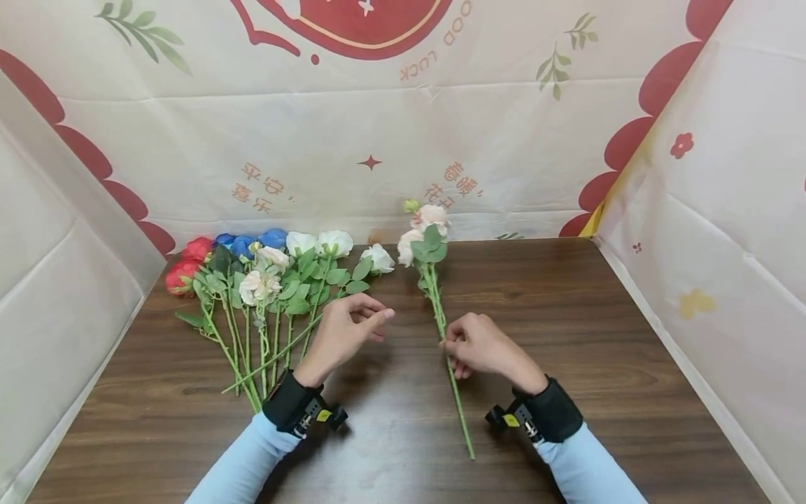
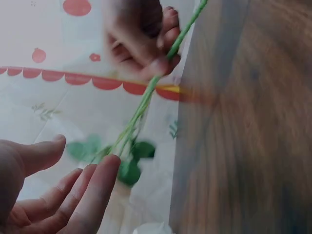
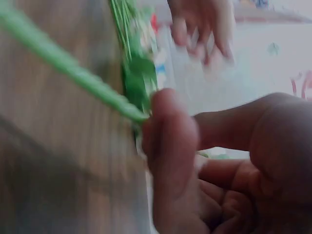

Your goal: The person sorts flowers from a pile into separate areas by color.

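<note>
My right hand (image 1: pixel 483 344) pinches the green stem of a pale pink artificial rose (image 1: pixel 432 218) between thumb and fingers. The bloom end points to the back of the table, and the stem's lower end reaches toward me. In the right wrist view the stem (image 3: pixel 78 73) runs from the fingertips to the upper left. My left hand (image 1: pixel 352 323) is held with loosely bent fingers and nothing in it, left of that stem. Its fingers (image 2: pixel 100 190) are spread from the thumb in the left wrist view. Beneath and beside it lies a white rose (image 1: pixel 378 259), its stem slanting left.
On the left of the wooden table (image 1: pixel 567 308) lie several artificial flowers: red blooms (image 1: pixel 184 274), blue blooms (image 1: pixel 273 238), white blooms (image 1: pixel 335 243) and pale pink ones (image 1: pixel 259 287), stems toward me. Printed cloth walls (image 1: pixel 315 133) stand at the back and both sides.
</note>
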Demonstrator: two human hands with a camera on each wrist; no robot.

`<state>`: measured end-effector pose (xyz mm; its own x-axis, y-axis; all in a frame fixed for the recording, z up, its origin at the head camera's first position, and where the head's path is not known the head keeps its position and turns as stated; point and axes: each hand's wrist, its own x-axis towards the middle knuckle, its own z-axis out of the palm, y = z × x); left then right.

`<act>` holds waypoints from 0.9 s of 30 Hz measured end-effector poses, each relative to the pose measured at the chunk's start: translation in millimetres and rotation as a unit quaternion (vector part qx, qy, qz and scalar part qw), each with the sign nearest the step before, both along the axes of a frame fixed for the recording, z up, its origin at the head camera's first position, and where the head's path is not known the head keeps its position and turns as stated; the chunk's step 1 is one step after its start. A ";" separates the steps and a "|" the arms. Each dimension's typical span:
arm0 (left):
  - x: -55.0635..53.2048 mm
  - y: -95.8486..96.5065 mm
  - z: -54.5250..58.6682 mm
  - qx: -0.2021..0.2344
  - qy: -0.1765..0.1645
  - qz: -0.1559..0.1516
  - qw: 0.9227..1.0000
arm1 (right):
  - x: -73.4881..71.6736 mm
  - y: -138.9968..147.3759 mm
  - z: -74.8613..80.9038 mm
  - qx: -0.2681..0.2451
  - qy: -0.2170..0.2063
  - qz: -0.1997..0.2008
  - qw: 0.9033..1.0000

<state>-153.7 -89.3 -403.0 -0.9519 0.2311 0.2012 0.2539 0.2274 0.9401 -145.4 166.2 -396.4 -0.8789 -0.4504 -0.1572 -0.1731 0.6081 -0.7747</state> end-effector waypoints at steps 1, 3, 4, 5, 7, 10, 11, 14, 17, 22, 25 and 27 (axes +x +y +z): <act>-0.5 -2.8 1.0 0.001 -0.002 0.004 1.000 | -3.3 7.7 0.1 0.007 -0.003 -0.002 1.000; -1.8 -7.6 1.8 0.003 -0.002 0.012 1.000 | -9.6 23.1 0.9 0.017 -0.009 -0.004 1.000; -2.3 -9.5 2.3 0.004 -0.002 0.016 1.000 | -12.5 31.0 1.7 0.021 -0.011 -0.005 1.000; -2.7 -11.1 2.9 0.005 -0.002 0.019 1.000 | -15.2 39.2 2.2 0.027 -0.011 -0.006 1.000; -3.8 -13.5 3.8 0.003 -0.002 0.026 1.000 | -20.3 55.9 3.3 0.036 -0.019 -0.012 0.999; -5.5 -15.4 4.2 0.007 -0.002 0.028 1.000 | -25.7 81.0 4.8 0.053 -0.042 -0.029 0.997; -6.1 -15.9 3.8 0.006 -0.002 0.028 1.000 | -26.8 88.8 5.3 0.060 -0.049 -0.035 0.996; -6.4 -17.1 3.6 -0.001 -0.001 0.023 1.000 | -28.3 109.0 7.4 0.081 -0.072 -0.052 0.993; -5.6 -19.3 3.7 -0.006 -0.002 0.023 1.000 | -29.4 124.2 9.4 0.088 -0.097 -0.060 0.990; -4.6 -22.0 4.3 -0.016 -0.005 0.035 0.999 | -29.9 146.3 9.1 0.083 -0.142 -0.070 0.984; -5.7 -20.2 4.0 -0.021 -0.007 0.033 0.999 | -28.3 160.6 6.9 0.089 -0.153 -0.084 0.981; -6.7 -18.0 3.3 -0.024 -0.005 0.030 0.999 | -27.0 168.9 5.5 0.092 -0.157 -0.095 0.979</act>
